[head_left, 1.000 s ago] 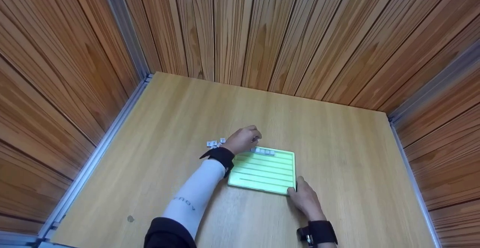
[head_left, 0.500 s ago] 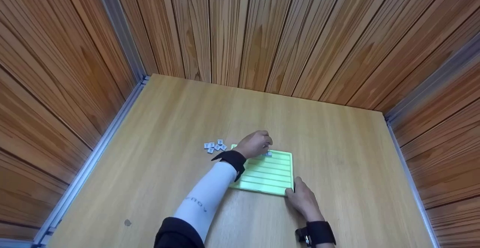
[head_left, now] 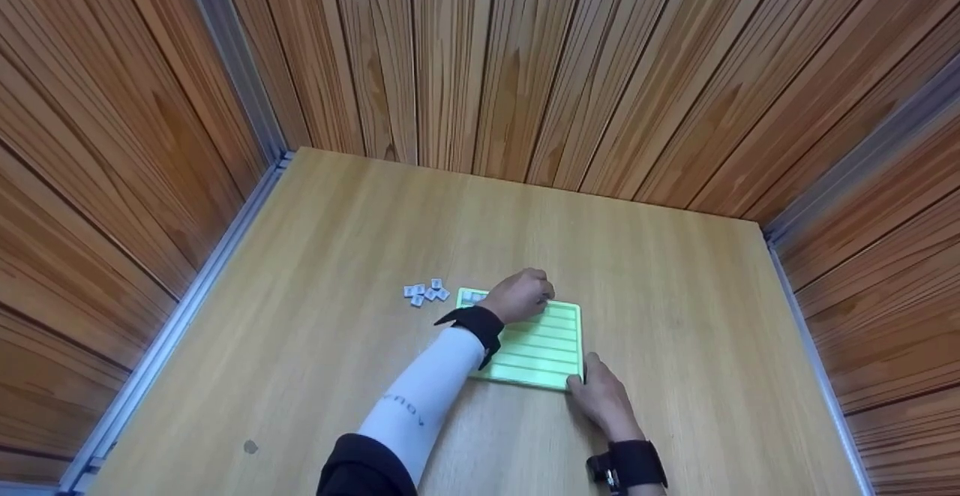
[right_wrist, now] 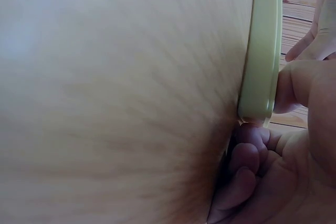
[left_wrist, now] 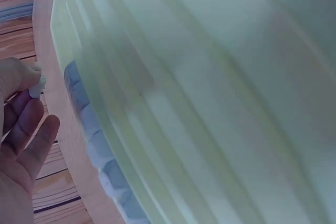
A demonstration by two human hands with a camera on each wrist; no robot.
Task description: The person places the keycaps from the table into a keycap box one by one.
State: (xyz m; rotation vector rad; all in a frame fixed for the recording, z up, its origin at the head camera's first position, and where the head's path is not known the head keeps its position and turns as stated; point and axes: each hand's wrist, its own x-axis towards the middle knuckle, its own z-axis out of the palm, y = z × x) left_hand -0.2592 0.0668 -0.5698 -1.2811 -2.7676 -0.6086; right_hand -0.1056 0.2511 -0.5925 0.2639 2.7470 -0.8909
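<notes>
Pale green ridged plastic board flat on the light wooden table. Left hand over its far edge, pinching a small grey-white tile. Right hand gripping the near right corner. Loose grey tiles just left. Sleeve lettering unreadable.

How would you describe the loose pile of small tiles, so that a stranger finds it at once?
Start at the wooden table and find the pale green ridged board near its middle. Just off the board's far left corner lies a cluster of small grey-white square tiles. Unlike the tiles in the board's top groove, these lie scattered on bare wood.
</notes>
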